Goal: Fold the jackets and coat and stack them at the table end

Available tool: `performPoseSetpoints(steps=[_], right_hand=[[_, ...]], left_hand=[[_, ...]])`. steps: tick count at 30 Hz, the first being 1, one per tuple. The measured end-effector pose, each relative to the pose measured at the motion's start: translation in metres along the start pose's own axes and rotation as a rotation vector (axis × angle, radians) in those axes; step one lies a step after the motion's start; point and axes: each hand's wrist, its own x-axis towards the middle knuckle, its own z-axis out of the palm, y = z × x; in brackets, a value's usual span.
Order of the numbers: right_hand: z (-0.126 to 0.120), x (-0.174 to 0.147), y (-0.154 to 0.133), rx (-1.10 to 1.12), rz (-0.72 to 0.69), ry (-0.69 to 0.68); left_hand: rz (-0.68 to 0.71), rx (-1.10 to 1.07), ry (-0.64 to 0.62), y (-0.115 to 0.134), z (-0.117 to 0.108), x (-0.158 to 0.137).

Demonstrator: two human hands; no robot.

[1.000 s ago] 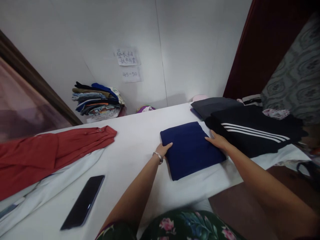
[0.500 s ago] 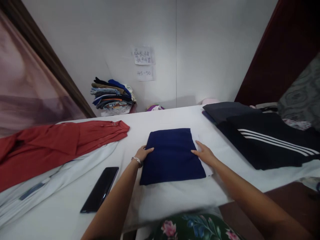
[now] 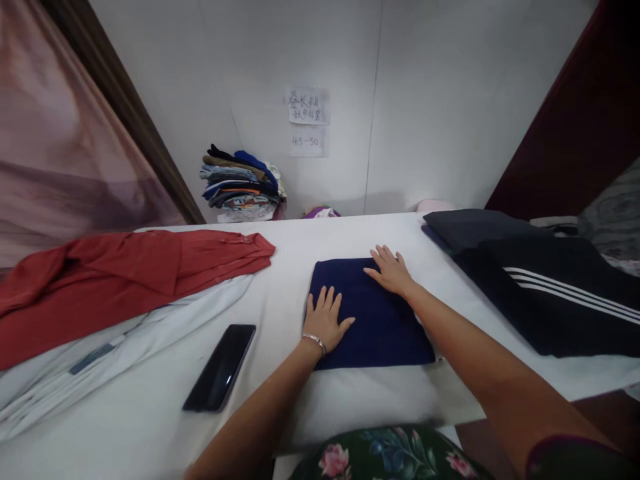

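A folded navy blue garment (image 3: 377,327) lies flat on the white-covered table (image 3: 280,307) in front of me. My left hand (image 3: 325,317) rests palm down on its left part, fingers spread, a silver bracelet at the wrist. On the far right corner of the garment lies my right hand (image 3: 391,270), flat with its fingers apart. Neither hand grips anything. What kind of garment it is cannot be made out from the folded shape.
Left of the garment lies a black phone (image 3: 220,367). Red clothing (image 3: 125,273) and white clothing (image 3: 145,340) spread farther left. Dark clothes with white stripes (image 3: 550,287) lie on the right. Behind the table are a clothes stack (image 3: 240,180) and wall papers (image 3: 309,123).
My hands have moved from the garment's side edges onto its top, the right one farther back. The view has shifted, so the scene sits differently. The white edge beside the garment is now mostly covered.
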Motion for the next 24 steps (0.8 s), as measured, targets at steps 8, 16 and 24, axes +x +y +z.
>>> performPoseSetpoints(steps=[8,16,24], right_hand=[[0.043,0.017,0.043,-0.066,0.151,-0.112],[0.024,0.039,-0.004,-0.08,0.089,-0.13],[0.057,0.075,-0.115,0.139,-0.363,-0.315]], left_hand=[[0.008,0.012,-0.019,0.0,0.005,-0.003],[0.014,0.002,0.013,0.001,0.009,-0.005],[-0.006,-0.018,0.007,0.0,0.011,-0.004]])
